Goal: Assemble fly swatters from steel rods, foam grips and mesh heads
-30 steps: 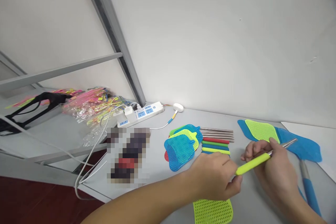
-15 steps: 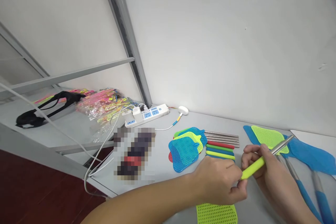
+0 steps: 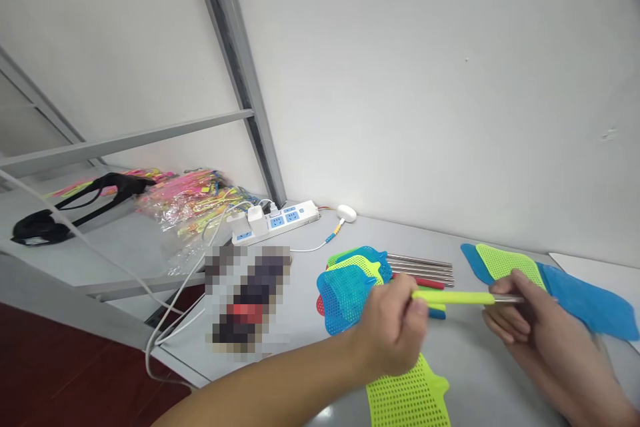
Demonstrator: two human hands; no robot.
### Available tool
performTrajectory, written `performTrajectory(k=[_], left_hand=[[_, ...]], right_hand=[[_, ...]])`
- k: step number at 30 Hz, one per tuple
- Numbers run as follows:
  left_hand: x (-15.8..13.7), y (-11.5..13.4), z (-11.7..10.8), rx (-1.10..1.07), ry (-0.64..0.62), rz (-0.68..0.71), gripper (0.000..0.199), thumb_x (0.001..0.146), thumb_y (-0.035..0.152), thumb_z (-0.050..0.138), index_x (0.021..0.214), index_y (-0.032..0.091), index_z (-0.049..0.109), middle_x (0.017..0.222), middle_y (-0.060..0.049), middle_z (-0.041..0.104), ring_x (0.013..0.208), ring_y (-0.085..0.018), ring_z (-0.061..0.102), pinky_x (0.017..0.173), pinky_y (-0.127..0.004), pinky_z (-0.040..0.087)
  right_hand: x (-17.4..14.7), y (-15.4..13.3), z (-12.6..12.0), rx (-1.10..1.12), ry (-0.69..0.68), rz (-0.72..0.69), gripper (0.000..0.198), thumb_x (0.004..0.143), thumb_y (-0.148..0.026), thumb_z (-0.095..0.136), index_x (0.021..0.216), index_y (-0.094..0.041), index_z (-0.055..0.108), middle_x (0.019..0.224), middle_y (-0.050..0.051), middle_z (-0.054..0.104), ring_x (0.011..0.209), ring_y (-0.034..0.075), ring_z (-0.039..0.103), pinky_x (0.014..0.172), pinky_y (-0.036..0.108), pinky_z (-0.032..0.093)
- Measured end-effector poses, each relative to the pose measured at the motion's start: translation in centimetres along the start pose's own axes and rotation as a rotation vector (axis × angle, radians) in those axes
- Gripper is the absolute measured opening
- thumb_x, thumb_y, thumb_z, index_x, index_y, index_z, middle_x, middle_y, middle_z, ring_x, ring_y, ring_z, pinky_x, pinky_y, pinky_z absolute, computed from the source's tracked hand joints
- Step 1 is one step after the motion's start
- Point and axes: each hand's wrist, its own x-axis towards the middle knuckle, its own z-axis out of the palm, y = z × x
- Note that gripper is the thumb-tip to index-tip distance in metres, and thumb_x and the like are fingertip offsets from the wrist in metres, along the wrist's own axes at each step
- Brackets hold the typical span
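A fly swatter handle (image 3: 454,297), a yellow-green sleeve on a silver metal rod, lies level between my hands. My left hand (image 3: 395,325) is closed round the sleeve's left end. At the other side my right hand (image 3: 545,340) grips the bare rod, whose tip is hidden in the fingers. Below my left hand lies a yellow-green perforated swatter head (image 3: 407,397). Behind it is a stack of swatter heads, a blue one (image 3: 345,295) on top. Several metal rods (image 3: 423,265) and coloured sleeves, including a red one (image 3: 433,284), lie beside the stack, partly covered by my hands.
Blue swatters (image 3: 587,297) and a yellow-green swatter head (image 3: 507,265) lie at the right near the wall. A white power strip (image 3: 275,222) with cables stands at the back. On the left shelf are a black strap (image 3: 80,203) and plastic-wrapped colourful items (image 3: 193,197). A blurred-out item lies left of the stack.
The handle has turned from slanting to level. My left hand has moved slightly left and up, and my right hand has shifted right, now farther along the rod.
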Motion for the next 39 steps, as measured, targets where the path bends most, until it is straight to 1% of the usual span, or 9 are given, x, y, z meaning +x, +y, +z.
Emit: performTrajectory(k=[5,8,13,17,19,23,26,31,39], left_hand=[[1.2,-0.3,-0.9,-0.237,0.25,-0.261,0.031,0.101,0.043,0.026,0.086,0.022,0.043,0.069,0.002,0.041,0.06,-0.011,0.039,0.055,-0.025,0.037],[1.7,0.1,-0.7,-0.28,0.311,-0.315,0.032,0.1,0.046,0.028,0.093,0.022,0.048,0.075,0.001,0.046,0.068,-0.013,0.044,0.061,-0.025,0.041],[1.8,0.3,-0.5,-0.42,0.332,-0.316,0.037,0.1,0.046,0.027,0.096,0.021,0.054,0.082,-0.002,0.052,0.076,-0.015,0.049,0.071,-0.028,0.044],[3.1,-0.4,-2.0,-0.517,0.344,-0.226,0.053,0.097,0.055,0.019,0.089,0.019,0.058,0.081,-0.005,0.056,0.076,-0.017,0.051,0.075,-0.032,0.044],[4.1,-0.7,-3.2,-0.612,0.297,-0.238,0.061,0.095,0.061,0.015,0.088,0.018,0.059,0.082,-0.006,0.058,0.075,-0.018,0.051,0.076,-0.032,0.043],[5.3,-1.0,-4.4,-0.742,-0.025,-0.281,0.077,0.088,0.073,0.009,0.096,0.017,0.061,0.093,-0.011,0.064,0.089,-0.022,0.056,0.08,-0.035,0.042],[5.0,-1.3,-4.1,-0.77,-0.168,-0.294,0.084,0.085,0.077,0.005,0.099,0.016,0.062,0.094,-0.012,0.065,0.091,-0.024,0.057,0.081,-0.036,0.04],[4.3,-1.7,-3.4,-0.799,-0.204,-0.335,0.088,0.08,0.082,0.006,0.095,0.016,0.063,0.086,-0.01,0.063,0.084,-0.023,0.058,0.08,-0.036,0.042],[3.7,-0.9,-3.1,-0.748,-0.234,-0.354,0.09,0.079,0.081,0.002,0.091,0.017,0.064,0.079,-0.008,0.062,0.076,-0.021,0.059,0.076,-0.036,0.043]], right_hand=[[-0.8,0.5,-0.3,-0.427,-0.234,-0.061,0.033,0.07,-0.047,0.076,0.089,-0.02,0.072,0.053,0.001,0.055,0.049,0.016,0.047,0.048,0.029,0.042],[-1.8,1.0,1.1,-0.641,-0.363,-0.117,0.031,0.075,-0.048,0.071,0.093,-0.023,0.073,0.056,0.002,0.059,0.048,0.017,0.049,0.045,0.028,0.042],[-3.4,2.0,3.5,-0.743,-0.407,-0.337,0.026,0.089,-0.046,0.052,0.086,-0.027,0.07,0.062,0.003,0.063,0.057,0.02,0.058,0.049,0.026,0.045],[-3.6,1.6,2.9,-0.919,-0.459,-0.441,0.024,0.094,-0.041,0.047,0.082,-0.026,0.062,0.07,0.002,0.066,0.06,0.019,0.061,0.053,0.025,0.045],[-3.5,1.1,2.5,-1.023,-0.491,-0.49,0.023,0.096,-0.039,0.045,0.085,-0.025,0.06,0.073,0.002,0.067,0.061,0.018,0.061,0.054,0.025,0.044],[-3.5,0.8,2.2,-1.185,-0.487,-0.595,0.025,0.099,-0.036,0.039,0.087,-0.025,0.058,0.074,0.001,0.067,0.061,0.017,0.062,0.054,0.025,0.041],[-3.5,1.1,2.5,-1.266,-0.475,-0.636,0.029,0.1,-0.035,0.035,0.087,-0.025,0.058,0.073,0.001,0.067,0.063,0.018,0.065,0.055,0.027,0.04],[-3.7,1.3,3.0,-1.293,-0.481,-0.6,0.03,0.101,-0.034,0.031,0.094,-0.025,0.059,0.075,0.001,0.07,0.066,0.019,0.067,0.054,0.027,0.039],[-4.1,1.0,3.2,-1.326,-0.498,-0.537,0.03,0.1,-0.034,0.034,0.083,-0.025,0.057,0.067,0.001,0.067,0.058,0.018,0.063,0.051,0.027,0.033]])
